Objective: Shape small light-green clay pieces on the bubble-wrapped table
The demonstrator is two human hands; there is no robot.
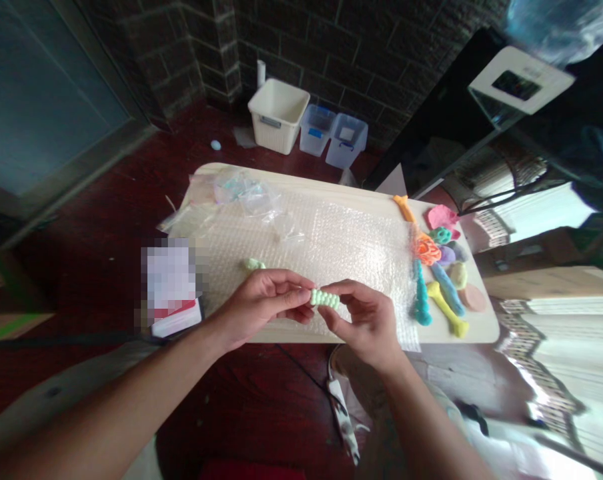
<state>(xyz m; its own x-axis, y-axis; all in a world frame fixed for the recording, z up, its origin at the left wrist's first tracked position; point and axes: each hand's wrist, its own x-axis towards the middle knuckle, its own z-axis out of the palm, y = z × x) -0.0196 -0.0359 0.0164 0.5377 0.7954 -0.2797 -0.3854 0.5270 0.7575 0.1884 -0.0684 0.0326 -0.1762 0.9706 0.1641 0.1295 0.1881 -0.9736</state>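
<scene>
A short pale green piece with bumpy rows (pixel 325 299), which looks like modelling clay, is held level above the near edge of the table. My left hand (pixel 276 297) pinches its left end between thumb and fingers. At the other end, my right hand (pixel 364 317) grips it with thumb and forefinger. Behind my left hand, a lump of the same pale green (pixel 254 265) lies on the bubble wrap (pixel 341 233), partly hidden by that hand.
Coloured shapes lie at the table's right end, among them a yellow bone shape (pixel 447 310) and a teal stick (pixel 421 293). Clear plastic bags (pixel 251 200) lie at the back left. Bins (pixel 279 117) stand on the floor beyond. A cable hangs below the near edge.
</scene>
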